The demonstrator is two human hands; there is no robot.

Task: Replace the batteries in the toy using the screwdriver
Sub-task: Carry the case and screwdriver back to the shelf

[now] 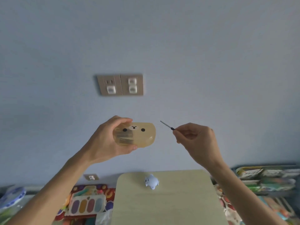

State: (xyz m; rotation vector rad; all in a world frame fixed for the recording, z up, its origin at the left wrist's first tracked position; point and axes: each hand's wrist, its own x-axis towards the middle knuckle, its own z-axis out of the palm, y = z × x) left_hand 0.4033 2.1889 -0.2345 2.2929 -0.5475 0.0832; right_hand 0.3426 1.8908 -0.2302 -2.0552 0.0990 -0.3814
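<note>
My left hand (105, 140) is raised in front of the wall and grips a translucent yellow case (138, 134) with a bear face printed on it; dark cylinders that look like batteries show through its left half. My right hand (196, 138) pinches a small screwdriver (167, 125), its thin metal shaft pointing up and left toward the case without touching it. A small light-blue animal toy (151, 181) lies far below on the pale table (170, 205), near its back edge.
Wall sockets (120, 85) sit above the hands. A colourful toy piano and play mat (87, 203) lie on the floor left of the table. Stacked books and boxes (266, 179) fill the right side.
</note>
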